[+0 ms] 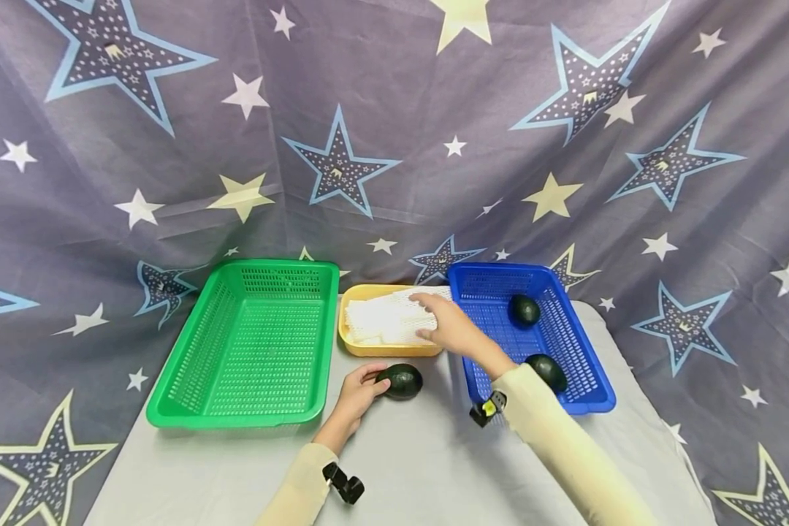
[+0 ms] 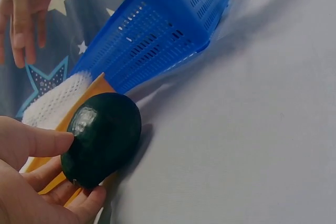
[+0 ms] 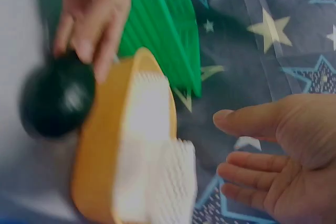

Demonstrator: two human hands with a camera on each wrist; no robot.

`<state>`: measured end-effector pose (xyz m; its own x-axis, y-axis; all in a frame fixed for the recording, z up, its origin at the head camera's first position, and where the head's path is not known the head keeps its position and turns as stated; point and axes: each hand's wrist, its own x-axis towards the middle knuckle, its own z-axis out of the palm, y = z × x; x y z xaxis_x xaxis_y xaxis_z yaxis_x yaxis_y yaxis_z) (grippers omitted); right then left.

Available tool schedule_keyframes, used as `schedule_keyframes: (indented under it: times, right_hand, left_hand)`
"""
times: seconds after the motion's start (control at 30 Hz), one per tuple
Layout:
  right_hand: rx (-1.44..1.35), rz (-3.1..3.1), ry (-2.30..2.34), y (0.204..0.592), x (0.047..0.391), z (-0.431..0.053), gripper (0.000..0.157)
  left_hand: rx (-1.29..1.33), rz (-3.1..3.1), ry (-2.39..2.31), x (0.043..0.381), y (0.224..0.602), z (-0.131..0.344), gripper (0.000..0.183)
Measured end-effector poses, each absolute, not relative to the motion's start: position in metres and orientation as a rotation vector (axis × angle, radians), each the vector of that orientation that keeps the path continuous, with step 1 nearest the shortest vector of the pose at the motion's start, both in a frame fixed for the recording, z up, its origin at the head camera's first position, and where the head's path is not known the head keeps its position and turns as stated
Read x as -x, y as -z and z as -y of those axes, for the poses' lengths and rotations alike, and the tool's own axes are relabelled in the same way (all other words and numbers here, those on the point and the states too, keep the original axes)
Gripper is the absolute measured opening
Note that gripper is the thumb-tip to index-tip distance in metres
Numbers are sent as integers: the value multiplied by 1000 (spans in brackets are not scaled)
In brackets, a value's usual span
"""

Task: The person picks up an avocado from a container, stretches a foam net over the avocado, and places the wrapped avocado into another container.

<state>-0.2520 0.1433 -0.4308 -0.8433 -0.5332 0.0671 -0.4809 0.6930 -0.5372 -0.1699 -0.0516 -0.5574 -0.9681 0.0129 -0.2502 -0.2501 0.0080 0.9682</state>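
Note:
A dark green avocado is pinched at one end between the thumb and fingers of my left hand, in front of the yellow basket. White foam netting fills that basket and pokes over its right rim. Over the netting hovers my right hand, its thumb and fingers apart and nothing between them. The right wrist view shows a gap between this hand and the netting.
A green basket with bare floor stands on the left. On the right, a blue basket holds two avocados, one far and one near partly behind my right sleeve. A star-patterned curtain hangs behind the table.

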Motion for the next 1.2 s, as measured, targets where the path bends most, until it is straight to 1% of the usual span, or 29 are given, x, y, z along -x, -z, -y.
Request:
schedule_keyframes:
  times: [0.07,0.13,0.27,0.4,0.5,0.7,0.87,1.0,1.2]
  right_hand:
    - [861,-2825,785,424,267,-147,62]
    - [859,-2841,724,421,281,-151,62]
    - [798,-2843,596,425,302,-154,64]
    - [757,-2858,498,437,319,-154,62]
    - [729,-2872,453,448,328,-156,62]
    - [677,-2885,394,460,340,-161,70]
    - [681,-2900,283,465,343,-162,74]
    - [694,-2901,201,469,343,-160,70]
    - [786,-2937,132,474,344,-159,50]
  left_hand:
    - [246,-2084,-2076,167,550,52,41]
    - [251,-2076,-2078,168,552,52,41]
    - [272,-2072,-2074,174,569,52,41]
    - [285,-2082,-2070,178,582,54,42]
    - [288,-2080,-2074,178,584,55,43]
    - [278,-2076,-2080,176,582,54,43]
    - [273,-2089,-2068,177,584,52,43]
    - [282,-2091,-2065,178,585,52,42]
    - [291,-2073,-2084,178,586,54,43]
